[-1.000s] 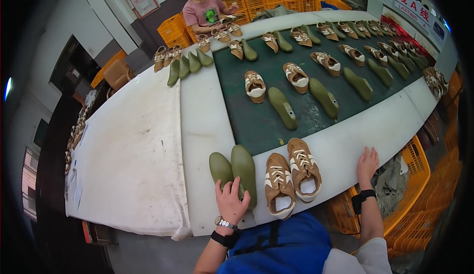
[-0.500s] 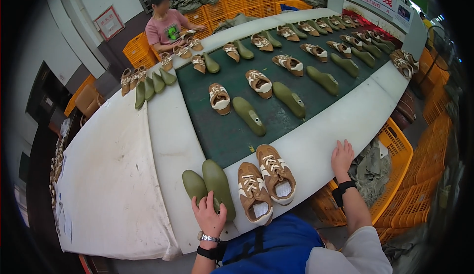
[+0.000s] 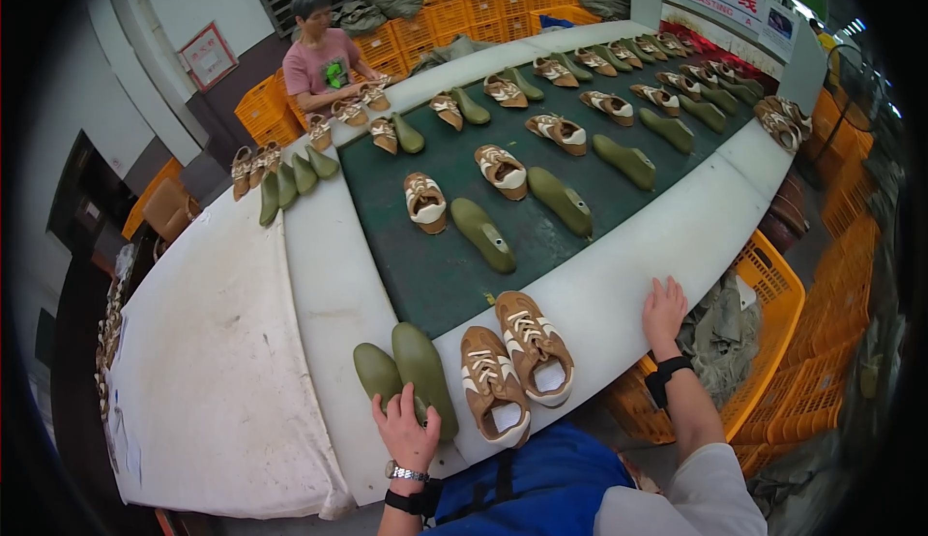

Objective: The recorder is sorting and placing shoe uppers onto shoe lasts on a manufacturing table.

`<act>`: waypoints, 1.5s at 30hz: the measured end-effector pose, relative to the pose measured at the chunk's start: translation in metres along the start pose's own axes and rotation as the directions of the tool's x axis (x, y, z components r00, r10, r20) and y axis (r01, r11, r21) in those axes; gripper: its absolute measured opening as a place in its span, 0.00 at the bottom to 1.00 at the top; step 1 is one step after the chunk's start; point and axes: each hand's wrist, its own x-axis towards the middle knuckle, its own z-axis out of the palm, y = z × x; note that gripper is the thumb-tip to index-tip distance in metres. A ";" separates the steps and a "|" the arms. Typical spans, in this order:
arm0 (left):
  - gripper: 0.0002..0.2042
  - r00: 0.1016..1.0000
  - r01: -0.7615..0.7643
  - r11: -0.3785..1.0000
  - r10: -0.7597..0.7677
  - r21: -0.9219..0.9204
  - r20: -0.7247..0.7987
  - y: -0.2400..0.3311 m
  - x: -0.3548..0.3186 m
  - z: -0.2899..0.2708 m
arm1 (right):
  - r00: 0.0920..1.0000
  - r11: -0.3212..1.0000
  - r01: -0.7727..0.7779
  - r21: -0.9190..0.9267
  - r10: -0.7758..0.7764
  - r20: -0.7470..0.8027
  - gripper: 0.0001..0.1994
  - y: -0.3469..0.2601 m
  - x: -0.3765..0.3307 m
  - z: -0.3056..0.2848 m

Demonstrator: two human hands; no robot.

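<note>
Two green shoe lasts (image 3: pixel 418 362) lie side by side on the white near edge of the table. My left hand (image 3: pixel 406 434) is curled over their heel ends, fingertips and thumb on the green surface; part of the heels is hidden beneath it. Just to the right stands a pair of brown lace-up sneakers (image 3: pixel 491 372) with white stripes and laces, toes pointing away from me. My right hand (image 3: pixel 664 312) lies open on the white table edge farther right, holding nothing, fingers slightly spread.
The green conveyor belt (image 3: pixel 406 285) carries rows of brown sneakers and green lasts. A white cloth (image 3: pixel 213 362) covers the left tabletop. Below my right arm stands an orange crate (image 3: pixel 773 343) holding grey-green bags. Across the table, a person in pink (image 3: pixel 324 62) handles shoes.
The view has shifted slightly. Across the table, the person's hands have lowered toward the shoes at the edge. My hands keep their places on the lasts and table edge.
</note>
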 end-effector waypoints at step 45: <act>0.43 0.985 0.174 0.961 -0.170 -0.217 0.036 -0.011 -0.016 0.013 | 0.998 0.998 -0.057 0.021 0.057 0.006 0.25 0.007 -0.005 -0.002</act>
